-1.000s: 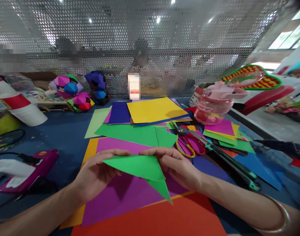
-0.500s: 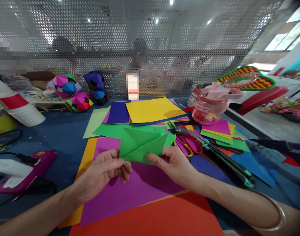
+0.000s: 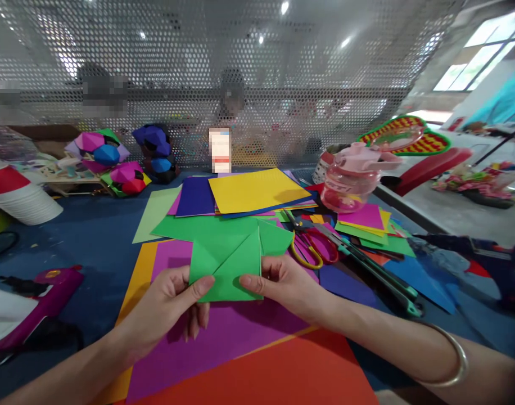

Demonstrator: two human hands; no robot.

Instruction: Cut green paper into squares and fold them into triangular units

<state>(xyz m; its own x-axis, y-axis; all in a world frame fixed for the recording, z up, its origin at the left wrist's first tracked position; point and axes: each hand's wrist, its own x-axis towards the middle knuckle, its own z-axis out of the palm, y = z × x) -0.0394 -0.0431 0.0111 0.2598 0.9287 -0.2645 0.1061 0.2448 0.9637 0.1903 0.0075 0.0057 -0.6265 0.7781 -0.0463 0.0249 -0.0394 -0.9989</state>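
A green folded paper [image 3: 230,264] with a diagonal crease is held up above the purple sheet [image 3: 215,337]. My left hand [image 3: 173,298] grips its lower left edge, thumb on the front and other fingers behind or below. On the right side my right hand [image 3: 283,278] pinches the paper, thumb on its front face. A triangular flap stands at its upper right. Beneath the purple sheet lie an orange-yellow sheet [image 3: 133,287] and a red sheet [image 3: 283,371].
Behind are stacked sheets, yellow on top [image 3: 257,188]. To the right lie scissors [image 3: 310,253], a green-black cutter [image 3: 379,275], paper scraps and a pink bottle [image 3: 350,183]. A magenta tool [image 3: 50,298] and paper cups [image 3: 25,197] are left.
The green paper has turned flatter towards the camera and sits a bit lower. My left thumb has moved onto its front. The whole view has shifted slightly.
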